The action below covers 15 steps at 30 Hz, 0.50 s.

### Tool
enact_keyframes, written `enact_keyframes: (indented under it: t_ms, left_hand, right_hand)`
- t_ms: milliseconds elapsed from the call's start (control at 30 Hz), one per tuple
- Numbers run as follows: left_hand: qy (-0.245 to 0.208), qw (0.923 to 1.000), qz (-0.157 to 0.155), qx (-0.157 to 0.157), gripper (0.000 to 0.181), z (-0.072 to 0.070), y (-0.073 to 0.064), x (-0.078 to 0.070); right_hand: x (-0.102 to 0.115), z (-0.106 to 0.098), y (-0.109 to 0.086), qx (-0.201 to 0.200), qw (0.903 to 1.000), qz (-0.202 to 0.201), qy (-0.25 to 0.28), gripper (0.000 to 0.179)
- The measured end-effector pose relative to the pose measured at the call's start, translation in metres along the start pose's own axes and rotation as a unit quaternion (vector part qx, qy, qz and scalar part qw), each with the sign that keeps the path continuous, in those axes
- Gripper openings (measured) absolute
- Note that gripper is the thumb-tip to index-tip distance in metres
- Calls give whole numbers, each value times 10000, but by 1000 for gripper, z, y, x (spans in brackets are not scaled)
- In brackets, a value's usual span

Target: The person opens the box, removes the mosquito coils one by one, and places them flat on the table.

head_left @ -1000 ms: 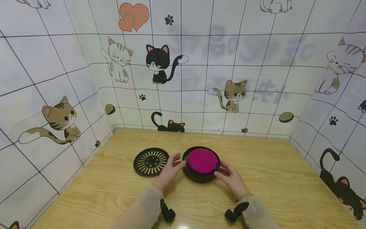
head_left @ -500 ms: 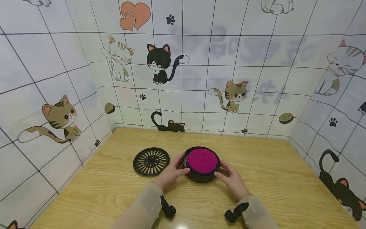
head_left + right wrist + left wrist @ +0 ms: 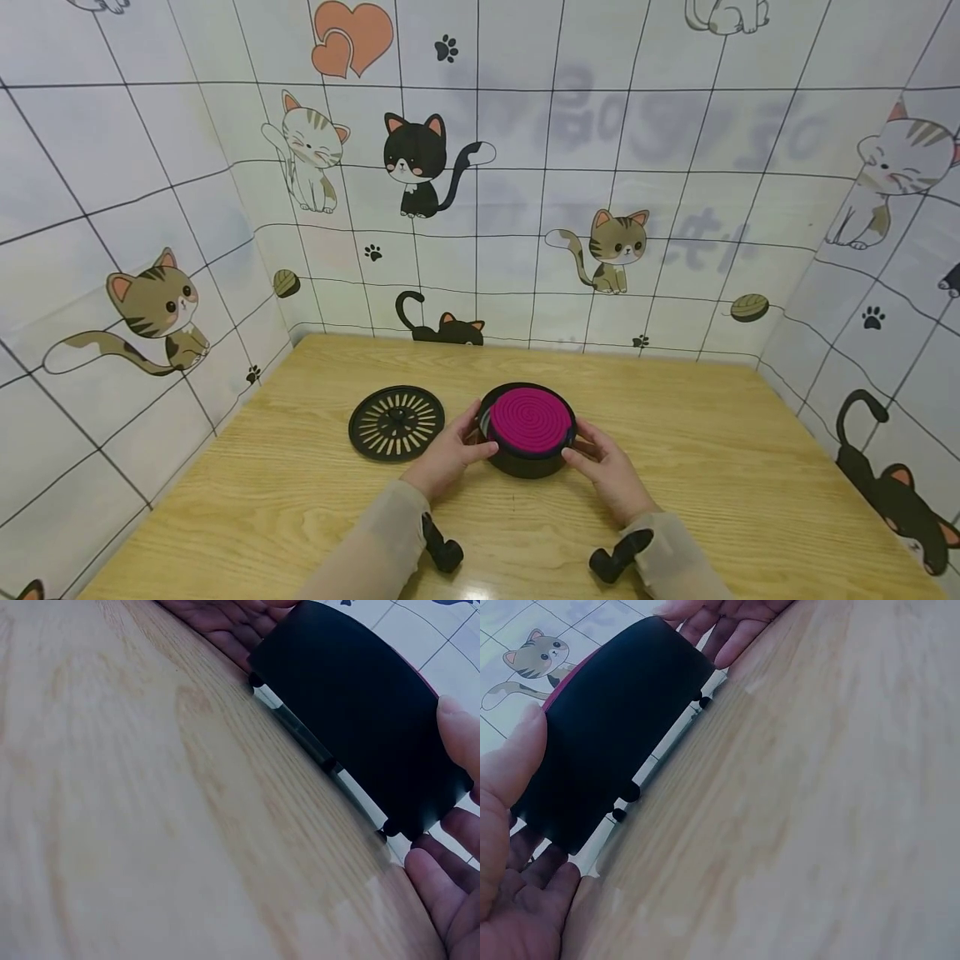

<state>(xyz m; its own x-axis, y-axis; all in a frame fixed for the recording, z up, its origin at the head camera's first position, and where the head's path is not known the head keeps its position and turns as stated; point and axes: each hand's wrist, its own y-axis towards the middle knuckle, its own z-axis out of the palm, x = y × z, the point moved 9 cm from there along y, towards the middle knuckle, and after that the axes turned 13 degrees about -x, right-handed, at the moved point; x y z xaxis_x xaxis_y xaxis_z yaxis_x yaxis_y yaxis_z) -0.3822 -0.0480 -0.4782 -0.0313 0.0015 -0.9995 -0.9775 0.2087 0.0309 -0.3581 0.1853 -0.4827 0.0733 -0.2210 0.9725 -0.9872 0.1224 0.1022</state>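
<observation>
A round black mosquito coil holder [image 3: 525, 467] sits on the table between my hands, with a magenta spiral mosquito coil [image 3: 530, 419] filling its top. My left hand [image 3: 447, 458] grips the holder's left side, thumb at the front rim and fingers around the back. On the opposite side my right hand [image 3: 613, 473] holds it likewise, thumb near the rim. Both wrist views show the dark curved side wall [image 3: 615, 720], with small feet [image 3: 392, 827] under it right at the tabletop. Fingertips of each hand reach the wall's lower edge.
A black slotted lid [image 3: 397, 417] with a centre knob lies flat on the table, left of the holder and close to my left hand. The wooden table [image 3: 712, 467] meets cat-print walls [image 3: 517, 250] at the back and sides.
My left hand has closed in on the holder: its fingers moved from beside the rim to around the left side. The right hand, holder and lid have stayed put.
</observation>
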Motion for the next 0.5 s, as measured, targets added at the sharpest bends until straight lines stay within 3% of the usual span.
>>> enact_keyframes:
  t_ms: [100,233,500]
  left_hand:
    - [87,9999,65,-47,95,0,0,0]
    - [556,9982,110,-188,99,-3,-1,1]
    - [1252,9915,214,-283,108,-4,-1,3]
  right_hand:
    - [-1,2,0,28,10000,7,-54,70]
    - [0,4,0,117,9999,54,-99,72]
    - [15,-2,12,162,9982,516,-245,68]
